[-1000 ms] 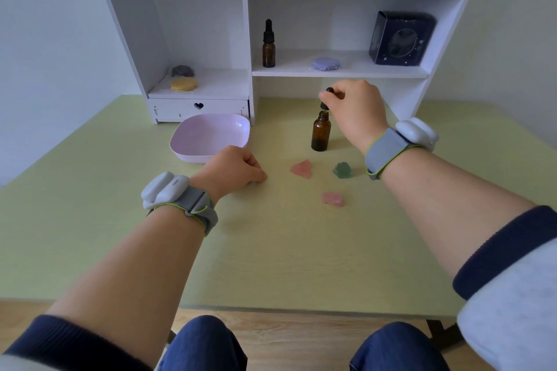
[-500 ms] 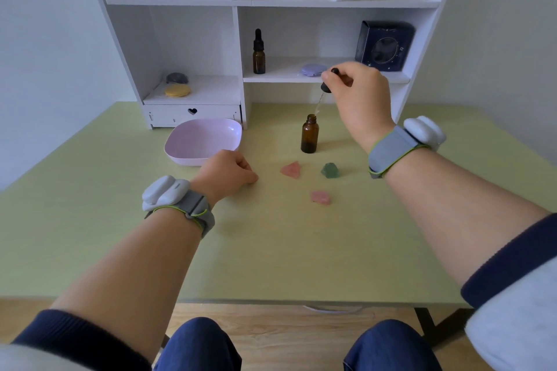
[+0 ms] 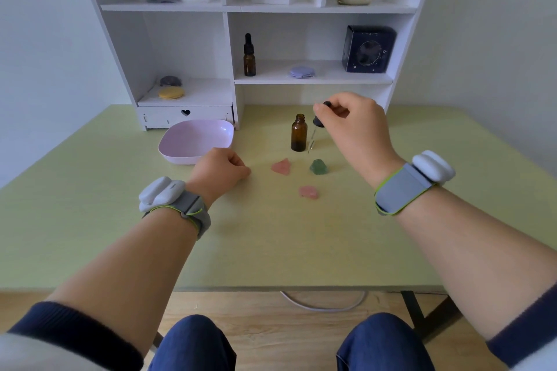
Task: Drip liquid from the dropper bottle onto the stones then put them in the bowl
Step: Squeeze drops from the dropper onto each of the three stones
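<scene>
1. Amber glass, round-shouldered and uncapped, the dropper bottle [image 3: 299, 133] stands upright on the matte green table [image 3: 90, 220].
2. The right hand [image 3: 354, 126] pinches the dropper [image 3: 317, 125] by its black rubber bulb, thumb and forefinger curled round it. Its thin glass pipette hangs tilted at the bottle's three o'clock, just beside it.
3. Three rough, faceted stones lie apart from each other. From the bottle, a pink stone [image 3: 281, 166] is at seven o'clock, a green stone [image 3: 319, 167] at five and a second pink stone [image 3: 308, 192] at six (nearest the person).
4. The smooth lilac bowl [image 3: 197, 141], square with rounded corners, sits at the bottle's nine o'clock.
5. The left hand [image 3: 220, 170] rests on the table in a clenched fist, holding nothing, at the bowl's five o'clock.
</scene>
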Tool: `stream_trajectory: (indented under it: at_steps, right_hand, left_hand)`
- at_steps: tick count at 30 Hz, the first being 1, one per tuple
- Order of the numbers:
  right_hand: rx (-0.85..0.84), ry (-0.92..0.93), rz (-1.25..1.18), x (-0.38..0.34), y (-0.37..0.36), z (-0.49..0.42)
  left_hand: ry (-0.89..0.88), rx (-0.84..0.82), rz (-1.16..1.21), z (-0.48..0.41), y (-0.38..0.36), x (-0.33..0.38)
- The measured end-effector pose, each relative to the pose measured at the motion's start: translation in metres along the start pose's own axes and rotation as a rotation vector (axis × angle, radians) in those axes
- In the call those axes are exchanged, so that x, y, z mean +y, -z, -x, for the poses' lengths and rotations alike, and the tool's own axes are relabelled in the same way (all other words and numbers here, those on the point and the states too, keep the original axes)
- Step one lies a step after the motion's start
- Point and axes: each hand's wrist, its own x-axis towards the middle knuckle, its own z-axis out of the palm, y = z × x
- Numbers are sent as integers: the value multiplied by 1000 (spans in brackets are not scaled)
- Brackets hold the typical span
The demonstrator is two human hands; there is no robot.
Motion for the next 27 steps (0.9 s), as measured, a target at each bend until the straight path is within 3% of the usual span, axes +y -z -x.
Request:
stream_trajectory:
  at_steps: [27]
  right_hand:
    - [-95,27,30,14,0,36]
  left_hand:
    - [-20,-43,-78,5,-5,-1]
